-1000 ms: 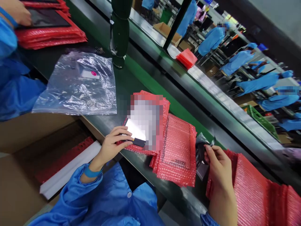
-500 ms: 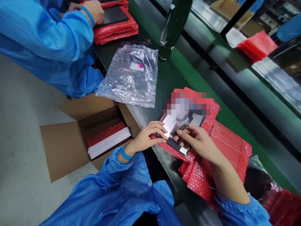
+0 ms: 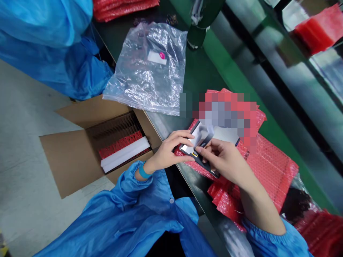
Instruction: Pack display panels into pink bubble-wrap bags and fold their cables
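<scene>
Head view shows both hands meeting on a flat panel (image 3: 199,141) with a pale reflective face and dark edge. At its near-left corner, the left hand (image 3: 168,151) pinches the panel between thumb and fingers; the right hand (image 3: 225,160) presses its fingertips on the near edge, its grip closed on the panel. The panel lies on a stack of red bubble-wrap pouches (image 3: 268,167) on the dark worktop (image 3: 193,178). Beyond the panel rests a crinkled clear plastic bag (image 3: 150,71). Left of the panel, below the worktop edge, an open cardboard box (image 3: 75,160) holds red pouches and white foam.
</scene>
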`<state>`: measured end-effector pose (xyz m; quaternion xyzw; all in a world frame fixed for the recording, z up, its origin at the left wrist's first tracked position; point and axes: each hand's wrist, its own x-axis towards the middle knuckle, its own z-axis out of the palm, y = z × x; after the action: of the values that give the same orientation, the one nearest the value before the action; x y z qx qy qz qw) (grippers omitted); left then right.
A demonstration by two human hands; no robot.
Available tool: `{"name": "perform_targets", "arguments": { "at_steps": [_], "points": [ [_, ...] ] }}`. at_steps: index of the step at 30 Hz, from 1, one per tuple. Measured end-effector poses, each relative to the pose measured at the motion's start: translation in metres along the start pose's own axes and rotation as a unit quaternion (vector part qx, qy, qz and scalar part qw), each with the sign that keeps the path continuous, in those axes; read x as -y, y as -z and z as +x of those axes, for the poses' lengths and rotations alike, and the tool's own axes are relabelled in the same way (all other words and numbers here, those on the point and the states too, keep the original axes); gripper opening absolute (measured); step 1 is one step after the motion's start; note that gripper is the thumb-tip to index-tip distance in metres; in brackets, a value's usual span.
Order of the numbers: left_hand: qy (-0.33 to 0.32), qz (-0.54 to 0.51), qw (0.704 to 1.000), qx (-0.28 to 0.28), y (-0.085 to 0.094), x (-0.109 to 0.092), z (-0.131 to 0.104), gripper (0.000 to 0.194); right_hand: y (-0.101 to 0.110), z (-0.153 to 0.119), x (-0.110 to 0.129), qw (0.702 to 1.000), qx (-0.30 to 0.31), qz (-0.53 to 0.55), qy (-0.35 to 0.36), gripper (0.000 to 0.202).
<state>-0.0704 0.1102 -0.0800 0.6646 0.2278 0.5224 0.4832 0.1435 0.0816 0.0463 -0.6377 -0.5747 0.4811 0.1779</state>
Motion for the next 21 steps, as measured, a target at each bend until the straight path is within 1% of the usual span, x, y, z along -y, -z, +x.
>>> {"name": "perform_targets", "arguments": {
  "at_steps": [4,9,18,21],
  "points": [
    [-0.01,0.007,1.0,-0.001,0.0003,-0.0013,0.0015,0.04,0.0008,0.0005,-0.0032,1.0,0.003,0.008,-0.009,0.055],
    [-0.011,0.005,1.0,0.001,0.0005,-0.0025,0.0015,0.039,-0.0001,-0.0026,-0.0057,1.0,-0.011,-0.009,-0.013,0.055],
    [-0.011,0.009,1.0,-0.001,-0.0002,-0.0039,0.002,0.037,-0.0043,-0.0057,0.0001,0.999,-0.029,-0.022,-0.034,0.059],
    [-0.007,0.006,1.0,-0.002,-0.0007,-0.0033,0.0013,0.037,-0.0057,-0.0058,0.0018,0.999,-0.033,-0.029,-0.026,0.058]
  ]
}}
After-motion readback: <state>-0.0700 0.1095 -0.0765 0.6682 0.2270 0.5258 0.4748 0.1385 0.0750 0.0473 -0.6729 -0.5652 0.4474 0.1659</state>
